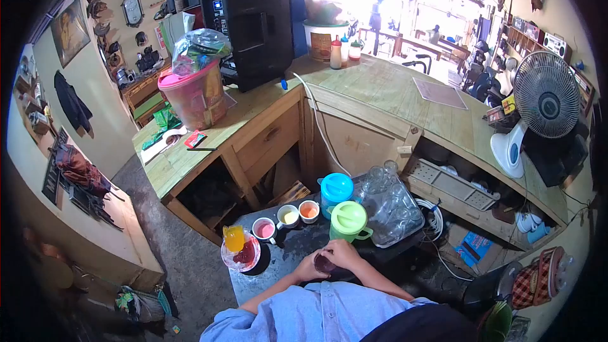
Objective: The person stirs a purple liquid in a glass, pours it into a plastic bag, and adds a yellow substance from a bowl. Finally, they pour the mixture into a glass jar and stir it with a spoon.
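Close to my body, my left hand (308, 267) is wrapped round the side of a small, dark reddish-brown round container (324, 262). My right hand (345, 255) is closed over its rim from the other side; what its fingertips do there is too small to make out. Just beyond my hands stands a green lidded pitcher (348, 218), with a blue lidded pitcher (336, 189) behind it. To the left are cups with pink (264, 229), yellow (288, 216) and orange (309, 211) contents. A bowl with red contents (243, 255) sits beside a container of orange-yellow liquid (234, 238).
Upturned glasses fill a clear tray (396, 231) at the right of the dark low table (244, 285). A wooden counter (380, 92) wraps round behind it, bearing a black speaker (253, 31), a pink bucket (196, 98) and a fan (546, 95). A white cable (322, 130) hangs down.
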`<state>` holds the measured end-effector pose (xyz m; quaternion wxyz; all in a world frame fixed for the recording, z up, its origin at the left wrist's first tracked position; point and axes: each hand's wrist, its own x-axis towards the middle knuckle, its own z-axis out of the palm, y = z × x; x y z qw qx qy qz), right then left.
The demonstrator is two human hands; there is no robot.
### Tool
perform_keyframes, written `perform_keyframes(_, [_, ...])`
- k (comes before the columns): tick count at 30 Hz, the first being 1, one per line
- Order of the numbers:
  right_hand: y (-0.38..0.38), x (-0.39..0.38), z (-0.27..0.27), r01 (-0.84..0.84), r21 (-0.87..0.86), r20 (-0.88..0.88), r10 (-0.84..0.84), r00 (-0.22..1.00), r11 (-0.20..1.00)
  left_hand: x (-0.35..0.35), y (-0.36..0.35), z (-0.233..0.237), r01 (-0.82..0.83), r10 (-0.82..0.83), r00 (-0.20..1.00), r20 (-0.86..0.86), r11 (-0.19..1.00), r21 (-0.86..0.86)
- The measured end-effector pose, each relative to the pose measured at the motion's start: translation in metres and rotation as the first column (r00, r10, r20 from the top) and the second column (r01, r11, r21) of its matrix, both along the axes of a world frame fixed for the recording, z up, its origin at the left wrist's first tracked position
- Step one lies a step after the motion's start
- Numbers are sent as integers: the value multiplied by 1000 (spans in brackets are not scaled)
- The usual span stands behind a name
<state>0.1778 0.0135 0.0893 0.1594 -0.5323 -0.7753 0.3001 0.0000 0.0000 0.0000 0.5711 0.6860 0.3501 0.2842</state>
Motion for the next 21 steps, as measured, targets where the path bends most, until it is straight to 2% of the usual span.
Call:
perform_keyframes(2, [0, 0, 0, 25, 64, 1, -25, 1000, 998, 0, 0, 3, -29, 29, 1000, -2, 1000, -6])
perform_keyframes(6, [1, 0, 3, 6, -5, 77, -6, 997, 1000, -1, 1, 3, -19, 19, 999, -33, 1000, -9])
perform_keyframes(8, [2, 1, 4, 49, 75, -99, -42, 994, 996, 1, 2, 11, -22, 22, 1000, 8, 1000, -17])
perform_keyframes(9, [2, 1, 4, 48, 74, -97, -41, 994, 996, 1, 2, 12, -23, 23, 1000, 9, 1000, -17])
perform_keyframes(11, [-1, 2, 2, 34, -49, 97, -29, 995, 998, 1, 0, 13, -29, 27, 999, -34, 999, -41])
perform_keyframes(12, [-2, 2, 1, 34, -50, 97, -29, 995, 998, 0, 0, 9, -28, 27, 999, -34, 999, -41])
perform_keyframes(14, [-2, 0, -1, 41, 9, -55, -40, 998, 999, 0, 2, 2, -12, 12, 1000, -25, 1000, -13])
perform_keyframes(18, [-5, 1, 6, 92, 105, -98, -82, 992, 990, 0, 2, 0, -8, 9, 1000, 18, 1000, -17])
perform_keyframes(20, [-4, 3, 2, 19, 77, 33, -22, 999, 997, 0, 2, -4, -9, 8, 1000, -18, 999, -34])
perform_keyframes(21, [-3, 2, 6, 20, 78, 31, -23, 999, 997, -1, 2, -2, -8, 7, 1000, -19, 999, -33])
